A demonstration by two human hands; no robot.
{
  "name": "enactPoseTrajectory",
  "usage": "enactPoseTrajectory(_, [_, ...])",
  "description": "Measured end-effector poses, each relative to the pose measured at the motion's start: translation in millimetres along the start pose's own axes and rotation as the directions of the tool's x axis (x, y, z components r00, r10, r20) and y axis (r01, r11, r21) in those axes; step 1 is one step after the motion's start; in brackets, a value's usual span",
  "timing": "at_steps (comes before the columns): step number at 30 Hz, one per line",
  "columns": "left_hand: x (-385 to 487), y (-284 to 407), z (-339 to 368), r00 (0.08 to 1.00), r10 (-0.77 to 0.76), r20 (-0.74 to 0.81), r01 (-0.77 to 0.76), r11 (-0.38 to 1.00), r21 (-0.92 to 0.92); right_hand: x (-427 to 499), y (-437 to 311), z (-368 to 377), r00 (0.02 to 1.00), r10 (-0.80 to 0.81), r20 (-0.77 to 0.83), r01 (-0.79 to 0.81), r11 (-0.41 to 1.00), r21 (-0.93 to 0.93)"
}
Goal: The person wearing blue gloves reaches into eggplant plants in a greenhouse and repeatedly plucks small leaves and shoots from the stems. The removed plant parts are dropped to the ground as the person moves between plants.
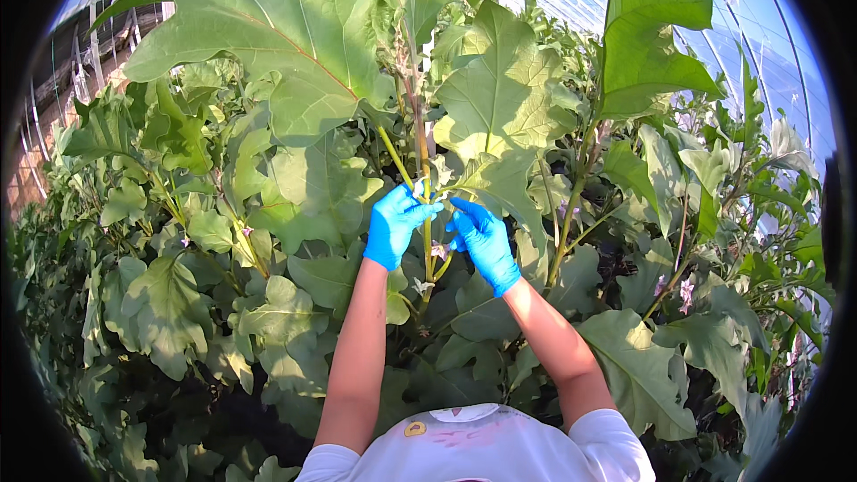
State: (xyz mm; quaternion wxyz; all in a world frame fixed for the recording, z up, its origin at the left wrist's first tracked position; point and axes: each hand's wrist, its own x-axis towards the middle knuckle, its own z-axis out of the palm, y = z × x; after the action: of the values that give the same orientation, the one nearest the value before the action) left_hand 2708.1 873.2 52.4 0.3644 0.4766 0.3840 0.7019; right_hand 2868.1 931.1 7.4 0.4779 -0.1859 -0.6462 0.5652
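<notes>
Both hands wear blue disposable gloves and meet at the upright stem of an eggplant plant (424,154). My left hand (395,221) is on the left of the stem, its thumb and fingertips closed at a small whitish piece, perhaps a flower or clip, by a leaf stalk. My right hand (483,241) is on the right with fingers bent and the index fingertip near the same joint; whether it pinches anything is unclear. Just below, between the hands, hangs a pale purple flower (439,251), and lower on the stem is a withered whitish flower (422,286).
A large lobed leaf (288,33) spreads above my left hand, and another leaf (495,80) stands above my right. A neighbouring stem (569,214) rises at the right. Dense foliage surrounds the arms under a greenhouse frame (756,33).
</notes>
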Motion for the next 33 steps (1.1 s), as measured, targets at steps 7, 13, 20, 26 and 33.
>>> enactPoseTrajectory(7, [2, -11, -9, 0.979, -0.194, -0.068, 0.16, 0.928, -0.336, 80, -74, -4, 0.937, 0.128, 0.324, -0.081, 0.985, -0.155])
enactPoseTrajectory(13, [-2, -12, -3, 0.997, 0.07, 0.034, -0.071, 0.997, 0.012, 69, -57, -27, 0.866, 0.107, 0.488, -0.3, 0.892, 0.338])
enactPoseTrajectory(20, [-4, -12, -6, 0.997, 0.036, -0.062, -0.041, 0.997, -0.071, 0, -18, -10, 0.86, 0.394, 0.324, -0.376, 0.919, -0.121])
enactPoseTrajectory(26, [13, -21, -15, 0.998, 0.056, 0.001, -0.056, 0.998, -0.014, -8, -100, -12, 0.732, 0.071, 0.678, 0.221, 0.916, -0.334])
enactPoseTrajectory(33, [6, -9, -4, 0.984, -0.035, 0.177, 0.056, 0.992, -0.116, 100, -132, 19, 0.955, 0.037, 0.295, 0.014, 0.985, -0.17])
